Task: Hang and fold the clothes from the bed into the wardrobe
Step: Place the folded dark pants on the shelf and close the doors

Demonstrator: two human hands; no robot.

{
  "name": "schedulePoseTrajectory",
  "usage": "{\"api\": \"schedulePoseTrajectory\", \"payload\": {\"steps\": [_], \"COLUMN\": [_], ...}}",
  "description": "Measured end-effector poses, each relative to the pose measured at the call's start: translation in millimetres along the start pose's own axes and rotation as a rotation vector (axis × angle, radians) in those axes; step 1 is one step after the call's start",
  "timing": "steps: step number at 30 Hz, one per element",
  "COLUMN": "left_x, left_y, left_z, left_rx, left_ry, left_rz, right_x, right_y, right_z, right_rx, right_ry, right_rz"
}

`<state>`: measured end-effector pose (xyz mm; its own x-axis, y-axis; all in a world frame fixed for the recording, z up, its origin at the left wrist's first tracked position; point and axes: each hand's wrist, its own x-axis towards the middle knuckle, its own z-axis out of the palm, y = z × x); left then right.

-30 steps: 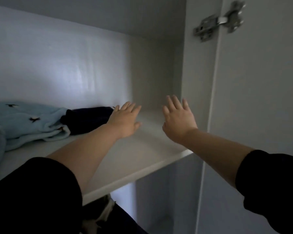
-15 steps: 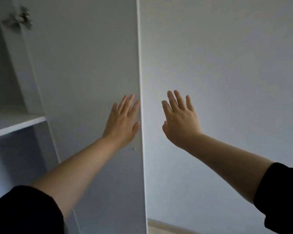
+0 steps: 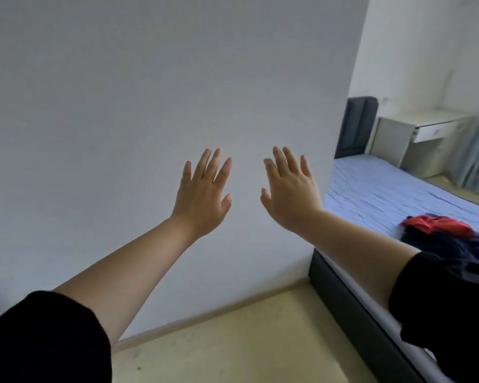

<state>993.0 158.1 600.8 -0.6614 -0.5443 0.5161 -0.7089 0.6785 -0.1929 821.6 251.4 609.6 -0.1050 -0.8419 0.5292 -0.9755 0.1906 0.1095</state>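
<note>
Well, my left hand (image 3: 202, 195) and right hand (image 3: 291, 195) hover spread flat, holding nothing. The red and navy clothes (image 3: 437, 228) lie heaped on the bed (image 3: 371, 186) at my right. They look soft, light and floppy, so I'd scoop under the heap with both hands.

Bare wall (image 3: 122, 106) ahead; open floor (image 3: 246, 349) beside bed (image 3: 385, 189).

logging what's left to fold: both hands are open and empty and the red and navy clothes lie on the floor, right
Not the floor: the head view shows the red and navy clothes lying on the bed. The left hand and right hand are indeed open and empty.
</note>
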Motion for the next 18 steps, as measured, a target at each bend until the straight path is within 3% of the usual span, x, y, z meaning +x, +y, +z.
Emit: {"api": "schedulePoseTrajectory", "payload": {"steps": [11,18], "left_x": [221,313], "left_y": [165,247], "left_z": [190,264], "left_rx": [-0.194,-0.164], "left_ry": [-0.140,-0.204], "left_rz": [0.212,0.330], "right_x": [48,51], "right_y": [244,360], "right_z": [137,181], "right_rx": [-0.164,-0.153], "right_ry": [-0.298,-0.345], "right_rz": [0.267,0.392]}}
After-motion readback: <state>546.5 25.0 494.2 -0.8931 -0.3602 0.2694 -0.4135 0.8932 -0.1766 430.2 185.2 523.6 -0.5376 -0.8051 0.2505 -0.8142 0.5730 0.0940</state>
